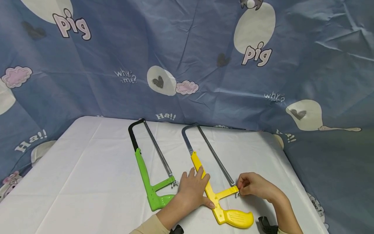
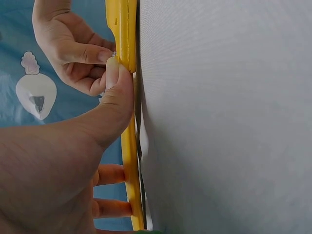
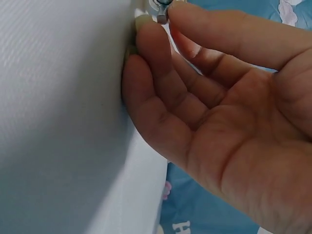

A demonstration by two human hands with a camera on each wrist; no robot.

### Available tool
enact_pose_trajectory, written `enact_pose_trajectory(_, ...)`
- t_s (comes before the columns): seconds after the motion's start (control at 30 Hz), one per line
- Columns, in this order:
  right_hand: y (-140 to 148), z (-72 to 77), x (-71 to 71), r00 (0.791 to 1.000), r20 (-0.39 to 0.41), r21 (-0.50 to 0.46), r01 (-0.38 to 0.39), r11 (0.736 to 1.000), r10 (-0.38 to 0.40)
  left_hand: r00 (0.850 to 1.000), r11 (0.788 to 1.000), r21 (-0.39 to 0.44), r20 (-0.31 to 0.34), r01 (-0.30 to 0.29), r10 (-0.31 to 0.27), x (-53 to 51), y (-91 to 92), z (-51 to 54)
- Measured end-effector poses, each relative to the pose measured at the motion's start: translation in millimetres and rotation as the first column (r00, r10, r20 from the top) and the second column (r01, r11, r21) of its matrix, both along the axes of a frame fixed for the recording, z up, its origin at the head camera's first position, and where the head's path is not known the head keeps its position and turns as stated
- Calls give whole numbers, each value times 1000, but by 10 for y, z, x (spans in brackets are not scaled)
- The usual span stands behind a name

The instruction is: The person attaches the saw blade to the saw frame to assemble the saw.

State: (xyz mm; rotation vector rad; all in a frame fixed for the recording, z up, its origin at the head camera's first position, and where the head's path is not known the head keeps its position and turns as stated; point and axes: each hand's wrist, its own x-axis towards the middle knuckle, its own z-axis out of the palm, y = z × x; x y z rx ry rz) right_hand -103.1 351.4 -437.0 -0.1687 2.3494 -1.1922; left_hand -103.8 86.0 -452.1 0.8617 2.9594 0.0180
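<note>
One green hacksaw [image 1: 144, 172] and one yellow hacksaw [image 1: 226, 193], grey-bowed with a silver blade [image 1: 216, 156], lie on the bench [image 1: 96, 175]. The left hand [image 1: 191, 190], spread-fingered, presses the yellow one; the right hand [image 1: 257, 185] pinches its wing nut [image 1: 237, 195]

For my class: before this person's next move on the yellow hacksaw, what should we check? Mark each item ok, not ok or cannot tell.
1. Yellow hacksaw resting on the white table: ok.
2. Left hand steadying its frame: ok, fingers and thumb rest on it.
3. Right hand at the wing nut: ok, its fingertips pinch it.
4. Blade spanning the frame: ok, it runs from the front end to the crosspiece.
5. Blade tension: cannot tell.
6. Green hacksaw well away from the left arm: not ok, the arm partly hides its handle.
</note>
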Motion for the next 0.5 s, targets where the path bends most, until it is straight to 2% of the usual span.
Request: enact_pose_trajectory(0.5, 0, -23, -13, 1000, -10, 44, -7, 999, 8, 1000, 1000, 14, -2, -1, 1, 7, 1, 4)
